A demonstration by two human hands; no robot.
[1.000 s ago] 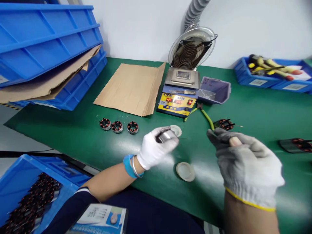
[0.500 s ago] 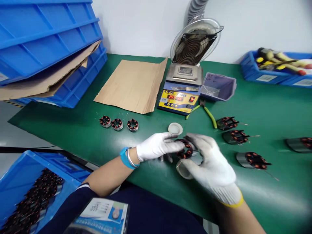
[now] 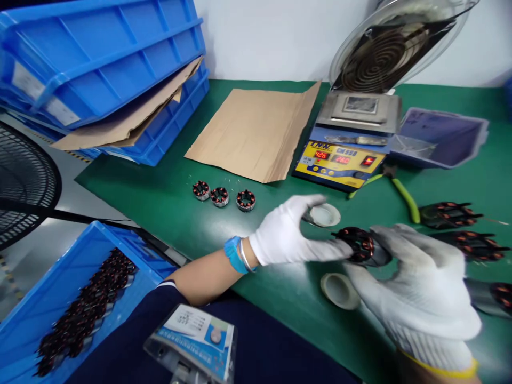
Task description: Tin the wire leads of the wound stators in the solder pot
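A motor stator [image 3: 359, 244], black with copper windings and a grey metal side, is gripped between the thumb and fingers of my white-gloved right hand [image 3: 420, 282]. My left hand [image 3: 286, 234], gloved too, has its index finger and thumb spread wide. The left thumb reaches the stator's near left edge, and whether it presses on it I cannot tell. Behind the left fingertips lies a small white round dish [image 3: 325, 215]. A pale round cup or ring [image 3: 340, 291] sits below the stator. Farther left stand three finished-looking small stators [image 3: 245, 200] with fine wire ends.
More stators [image 3: 450, 214] stand at the right, by green-handled cutters [image 3: 406, 200]. A yellow-blue heating unit [image 3: 340, 162] with a fan behind it, a purple bin [image 3: 444, 136] and cardboard [image 3: 252, 133] lie farther back. A blue crate [image 3: 98, 234] of stators is low left.
My left hand has opened away from the stator, its fingers spreading apart. My right hand keeps hold of the stator. The whole view has swung to the left.
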